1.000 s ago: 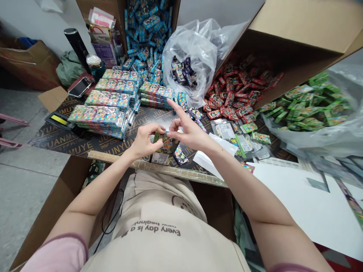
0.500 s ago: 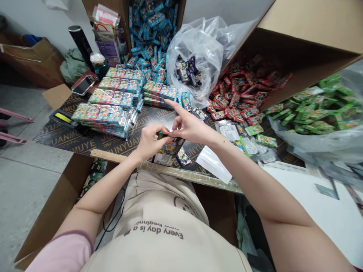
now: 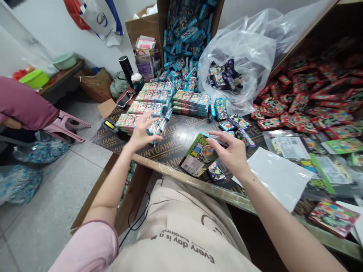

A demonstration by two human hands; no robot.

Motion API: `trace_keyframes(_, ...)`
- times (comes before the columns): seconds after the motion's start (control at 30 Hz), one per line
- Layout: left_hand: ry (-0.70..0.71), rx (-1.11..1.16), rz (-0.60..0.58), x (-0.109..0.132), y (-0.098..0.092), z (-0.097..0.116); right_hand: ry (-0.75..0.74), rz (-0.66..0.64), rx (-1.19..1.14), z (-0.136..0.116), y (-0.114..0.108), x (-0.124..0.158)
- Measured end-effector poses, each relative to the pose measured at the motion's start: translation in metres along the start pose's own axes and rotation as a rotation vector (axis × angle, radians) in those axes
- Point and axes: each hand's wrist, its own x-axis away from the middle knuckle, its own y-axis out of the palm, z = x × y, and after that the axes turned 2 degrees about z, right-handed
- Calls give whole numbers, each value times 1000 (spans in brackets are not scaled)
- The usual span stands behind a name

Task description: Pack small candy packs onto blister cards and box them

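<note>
My right hand (image 3: pixel 231 151) pinches the top edge of a dark printed pouch (image 3: pixel 197 156) with a green border, held tilted over the table's front edge. My left hand (image 3: pixel 141 130) is raised with its fingers spread and nothing in them, in front of the nearest stack of shiny multicoloured packs (image 3: pixel 129 120). Just right of the pouch lies a small purple patterned box (image 3: pixel 217 171). Several blue and purple small boxes (image 3: pixel 241 121) lie behind my right hand, which hides part of that group.
Blue boxes (image 3: pixel 181 34) spill from a carton at the back. A clear plastic bag (image 3: pixel 255 41) holds purple boxes. Red boxes (image 3: pixel 297 102) heap at the right. White sheet (image 3: pixel 279 177) and flat pouches lie near my right arm. A person in pink (image 3: pixel 25 102) is at far left.
My left hand has let go of the pouch and moved left towards the stacks, its fingers opening. My right hand keeps hold of the pouch. The view has turned left.
</note>
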Motion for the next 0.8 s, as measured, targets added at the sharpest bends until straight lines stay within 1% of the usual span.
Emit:
trace_keyframes(0.07,-71,-201,-170,-14,-33,-34,113,129,-45,27,-1,-3)
trace_keyframes(0.13,-155,-343,-376,-28,-53,-60,212,250,-102,58,2,-3)
trace_keyframes(0.2,-186,-415,-503,-37,-61,-75,299,324,-149,87,7,-2)
trace_keyframes(0.27,-187,-442,-542,-43,-60,-79,364,329,-181,108,10,0)
trace_keyframes(0.3,-188,-437,-534,-45,-60,-79,379,313,-187,115,10,0)
trace_keyframes(0.37,-208,-344,-460,-46,-61,-74,386,267,-196,123,9,0)
trace_keyframes(0.4,-220,-249,-402,-46,-63,-71,382,245,-196,125,7,-1)
trace_keyframes(0.5,-244,143,-215,-46,-75,-60,386,221,-172,127,4,-5)
trace_keyframes(0.53,-250,254,-170,-46,-78,-56,385,217,-162,128,4,-6)
trace_keyframes(0.6,-271,404,-105,-46,-83,-50,370,208,-135,129,4,-6)
trace_keyframes(0.7,-336,544,-28,-47,-82,-46,339,181,-110,131,5,-6)
trace_keyframes(0.8,-407,722,59,-48,-74,-43,341,177,-110,131,5,-4)
